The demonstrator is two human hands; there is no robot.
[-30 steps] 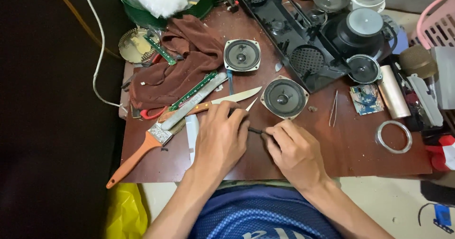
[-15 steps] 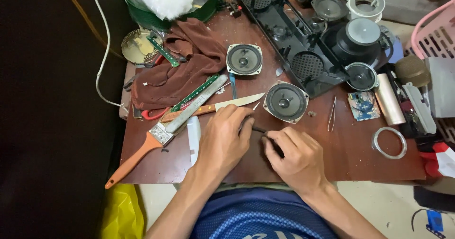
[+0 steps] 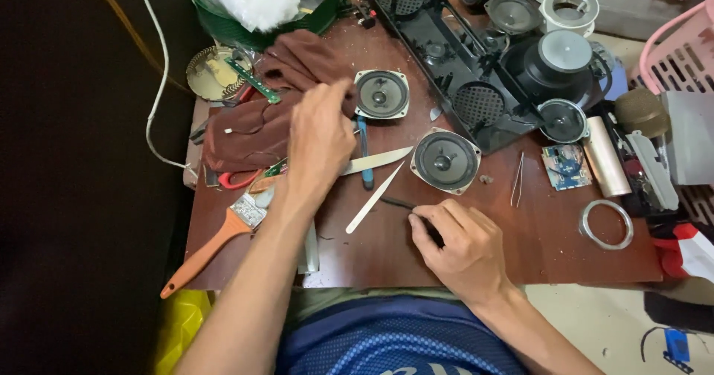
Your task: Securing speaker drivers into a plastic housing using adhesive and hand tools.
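Note:
My left hand (image 3: 318, 138) is stretched forward over the brown table (image 3: 535, 226), its fingertips at the edge of a brown cloth (image 3: 256, 118) next to a square speaker (image 3: 381, 94). Nothing shows inside that hand. My right hand (image 3: 457, 241) rests near the table's front edge, fingers pinched on a thin dark wire (image 3: 398, 203) that runs left from it. A round speaker (image 3: 445, 160) lies just beyond the right hand. A knife (image 3: 375, 160) and a pale flat stick (image 3: 374, 198) lie between the two hands.
An orange-handled brush (image 3: 216, 245) lies at the front left. A long black speaker housing (image 3: 476, 70) crosses the back. Tweezers (image 3: 517, 180), a small circuit board (image 3: 565, 167), a metal cylinder (image 3: 604, 165) and a tape ring (image 3: 606, 225) sit at the right. A green basket (image 3: 245, 26) stands behind.
My left hand has left the wire and moved forward to the brown cloth. The right hand has stayed near the front edge, still on the wire.

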